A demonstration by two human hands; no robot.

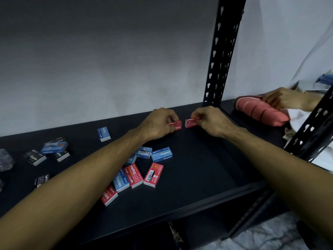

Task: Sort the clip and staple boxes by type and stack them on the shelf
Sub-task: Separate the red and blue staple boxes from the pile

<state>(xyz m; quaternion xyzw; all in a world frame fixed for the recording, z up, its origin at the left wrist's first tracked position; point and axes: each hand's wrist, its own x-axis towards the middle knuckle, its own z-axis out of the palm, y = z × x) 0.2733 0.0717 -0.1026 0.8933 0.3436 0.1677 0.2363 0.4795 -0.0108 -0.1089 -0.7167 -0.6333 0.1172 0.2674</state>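
Observation:
On the dark shelf point(207, 159), near the back, my left hand point(158, 123) grips a red staple box point(177, 125). Close beside it, my right hand point(210, 120) pinches a second red staple box point(191, 122). The two boxes sit a small gap apart on the shelf surface. In front of my arms lies a loose heap: blue staple boxes point(161, 154), red staple boxes point(153, 175) and another red one point(108, 195). A lone blue box point(104, 134) stands farther left. Black boxes point(34, 157) and a blue box point(54, 145) lie at the far left.
A black perforated upright point(222, 51) rises at the shelf's back right corner, another upright point(310, 130) at the front right. Beyond it, another person's hand point(281, 100) touches a pink cloth bundle point(259, 110) and white fabric. A grey wall stands behind the shelf.

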